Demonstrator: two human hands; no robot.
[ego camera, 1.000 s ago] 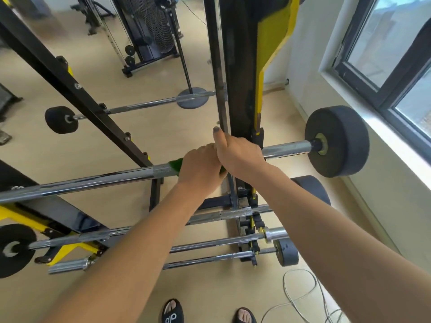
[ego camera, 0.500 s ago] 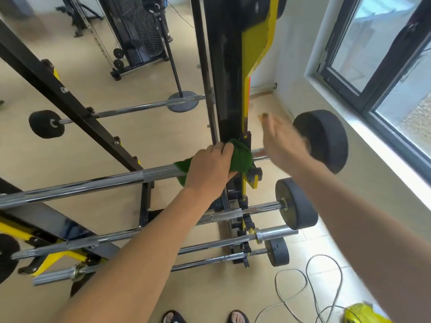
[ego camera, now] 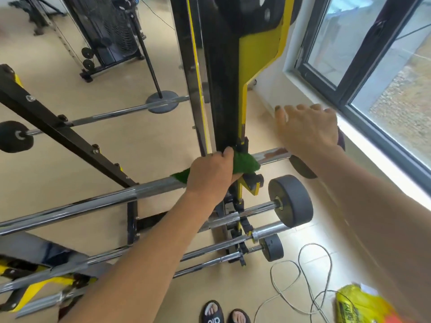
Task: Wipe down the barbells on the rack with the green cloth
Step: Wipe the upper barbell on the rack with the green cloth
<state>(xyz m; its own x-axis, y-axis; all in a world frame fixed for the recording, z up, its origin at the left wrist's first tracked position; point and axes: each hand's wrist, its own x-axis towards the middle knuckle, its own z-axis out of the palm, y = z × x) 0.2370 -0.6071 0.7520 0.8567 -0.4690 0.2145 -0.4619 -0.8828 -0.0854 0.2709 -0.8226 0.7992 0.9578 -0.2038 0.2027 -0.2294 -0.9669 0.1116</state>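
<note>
A chrome barbell (ego camera: 98,202) lies across the black-and-yellow rack (ego camera: 224,89), with a black weight plate (ego camera: 303,167) at its right end. My left hand (ego camera: 211,174) grips the green cloth (ego camera: 245,163) wrapped round the bar, right at the rack's upright. My right hand (ego camera: 307,128) is off the bar, fingers spread, over the top of that plate and hiding most of it. Lower barbells (ego camera: 245,214) rest on the rack below, one ending in a black plate (ego camera: 291,201).
A window (ego camera: 373,54) and white sill run along the right. A loose cable (ego camera: 303,287) and a yellow bag (ego camera: 359,304) lie on the floor near my sandalled feet (ego camera: 224,314). Another barbell (ego camera: 112,113) and a cable machine (ego camera: 105,31) stand behind the rack.
My right hand let go of the bar and swung right to the plate. My left hand slid the cloth right along the bar to the upright.
</note>
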